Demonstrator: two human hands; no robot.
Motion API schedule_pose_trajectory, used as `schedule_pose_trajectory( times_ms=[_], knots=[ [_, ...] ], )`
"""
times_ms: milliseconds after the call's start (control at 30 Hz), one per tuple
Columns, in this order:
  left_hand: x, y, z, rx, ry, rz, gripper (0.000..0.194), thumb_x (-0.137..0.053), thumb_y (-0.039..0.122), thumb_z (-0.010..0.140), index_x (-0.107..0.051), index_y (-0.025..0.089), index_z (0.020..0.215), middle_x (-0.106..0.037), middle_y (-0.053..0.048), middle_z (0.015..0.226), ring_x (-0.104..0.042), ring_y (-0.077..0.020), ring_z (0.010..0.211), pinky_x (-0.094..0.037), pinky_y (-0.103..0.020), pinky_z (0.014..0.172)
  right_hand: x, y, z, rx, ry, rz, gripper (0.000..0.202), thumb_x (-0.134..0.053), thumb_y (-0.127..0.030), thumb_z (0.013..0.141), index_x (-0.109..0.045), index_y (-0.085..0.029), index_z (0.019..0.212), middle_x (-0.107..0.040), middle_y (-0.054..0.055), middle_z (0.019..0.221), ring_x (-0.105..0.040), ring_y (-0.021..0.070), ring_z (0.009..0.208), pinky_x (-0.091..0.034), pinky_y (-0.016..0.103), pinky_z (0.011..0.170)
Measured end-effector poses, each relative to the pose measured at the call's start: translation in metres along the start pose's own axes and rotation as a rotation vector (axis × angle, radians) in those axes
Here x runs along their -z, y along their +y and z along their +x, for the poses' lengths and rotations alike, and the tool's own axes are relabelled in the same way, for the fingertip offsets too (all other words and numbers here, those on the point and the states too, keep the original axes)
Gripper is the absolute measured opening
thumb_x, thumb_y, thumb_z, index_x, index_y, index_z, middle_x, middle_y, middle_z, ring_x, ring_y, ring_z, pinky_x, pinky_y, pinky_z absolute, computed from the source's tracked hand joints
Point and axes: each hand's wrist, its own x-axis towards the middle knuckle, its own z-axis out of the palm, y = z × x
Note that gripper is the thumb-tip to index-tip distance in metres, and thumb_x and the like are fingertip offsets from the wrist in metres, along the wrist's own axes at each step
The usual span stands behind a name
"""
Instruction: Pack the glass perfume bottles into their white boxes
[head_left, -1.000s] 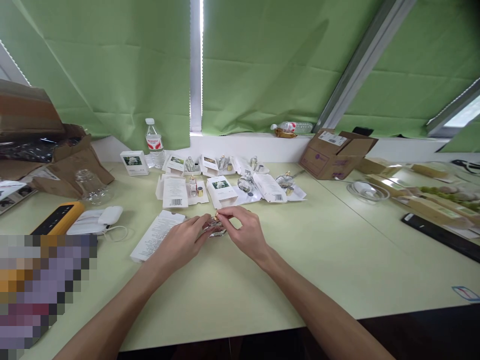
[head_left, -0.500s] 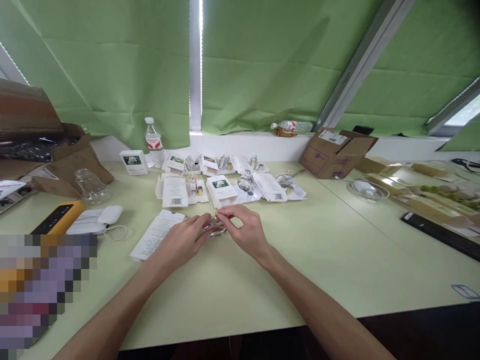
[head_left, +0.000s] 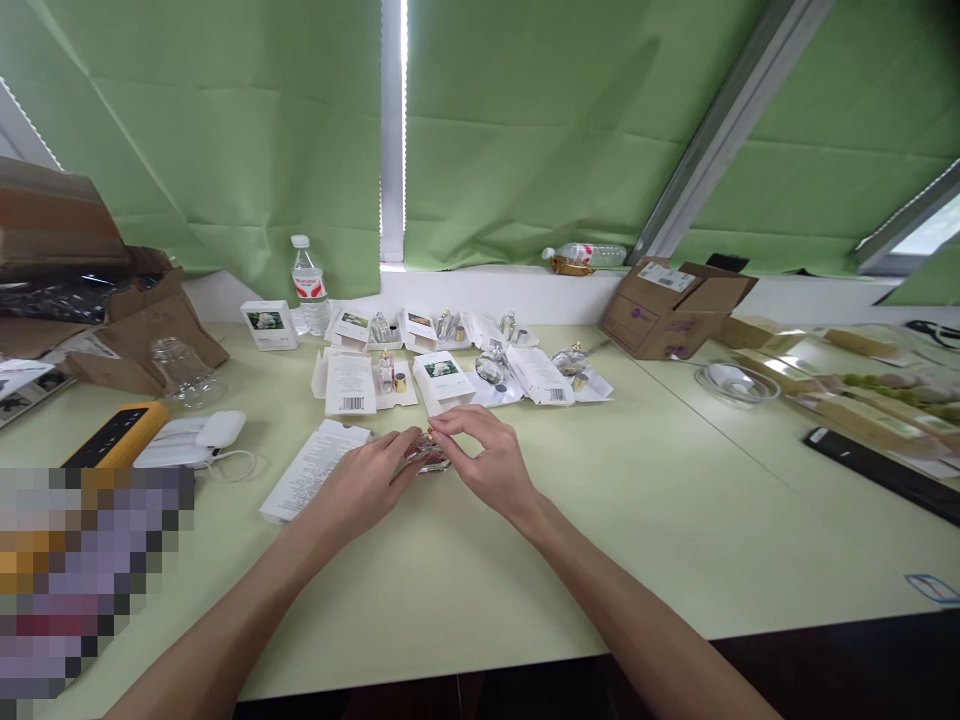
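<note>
A clear glass perfume bottle (head_left: 433, 460) stands on the table in front of me. My left hand (head_left: 366, 474) grips it from the left, thumb and fingers closed against its side. From the right, my right hand (head_left: 491, 458) pinches the small gold top of the bottle between thumb and fingertips, which hide most of that top. Under and beside my left wrist lies a white printed carton (head_left: 311, 470). Just beyond my hands are another white carton with a flower picture (head_left: 442, 380) and a pink-tinted perfume bottle (head_left: 386, 372) with a gold cap (head_left: 400, 382) beside it.
More opened cartons and perfume bottles, such as a round one (head_left: 491, 366), fill two rows behind. A water bottle (head_left: 308, 285) stands at the back. Left are a yellow device (head_left: 112, 435) and a white case (head_left: 220, 429); right, a cardboard box (head_left: 645, 310) and a black bar (head_left: 877, 470).
My right hand's fingertips have shifted very slightly left at the bottle's gold top. My left hand keeps its grip, and the other things stay where they were.
</note>
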Motion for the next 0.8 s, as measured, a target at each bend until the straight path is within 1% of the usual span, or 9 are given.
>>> schedule_pose_trajectory(
  times_ms=[167, 333, 567, 800],
  knots=[
    [-0.0016, -0.0015, -0.0003, -0.001, 0.013, 0.019, 0.029, -0.036, 0.038, 0.098, -0.05, 0.029, 0.121, -0.067, -0.006, 0.103, -0.067, -0.0245, 0.088, -0.048, -0.031, 0.067, -0.002, -0.0011, 0.0002, -0.039, -0.001, 0.024, 0.01, -0.061, -0.015, 0.085, -0.064, -0.024, 0.081, -0.072, 0.003, 0.091, -0.066, 0.0204, 0.091, -0.053, 0.036, 0.084],
    [-0.0016, -0.0019, -0.0005, -0.012, 0.013, 0.013, 0.029, -0.035, 0.037, 0.098, -0.05, 0.029, 0.122, -0.067, -0.006, 0.105, -0.067, -0.0245, 0.09, -0.049, -0.031, 0.069, -0.0022, -0.0027, 0.0013, -0.043, -0.008, 0.003, 0.012, -0.061, -0.013, 0.085, -0.063, -0.023, 0.078, -0.072, 0.003, 0.088, -0.064, 0.0195, 0.088, -0.052, 0.035, 0.081],
    [-0.0007, -0.0006, -0.0005, 0.005, -0.006, 0.022, 0.03, -0.035, 0.039, 0.099, -0.05, 0.029, 0.123, -0.066, -0.006, 0.105, -0.067, -0.0237, 0.087, -0.048, -0.03, 0.066, -0.0009, 0.0001, 0.0033, 0.034, -0.024, -0.029, 0.015, -0.06, -0.011, 0.084, -0.061, -0.022, 0.074, -0.072, 0.003, 0.087, -0.062, 0.0199, 0.088, -0.051, 0.036, 0.081],
    [-0.0033, -0.004, 0.0001, -0.003, -0.003, 0.037, 0.03, -0.034, 0.038, 0.1, -0.049, 0.029, 0.123, -0.066, -0.005, 0.105, -0.066, -0.0228, 0.087, -0.046, -0.03, 0.066, -0.0009, 0.0014, 0.0035, 0.059, -0.02, -0.044, 0.014, -0.06, -0.011, 0.085, -0.06, -0.022, 0.075, -0.071, 0.003, 0.086, -0.061, 0.0197, 0.088, -0.05, 0.035, 0.08]
  ],
)
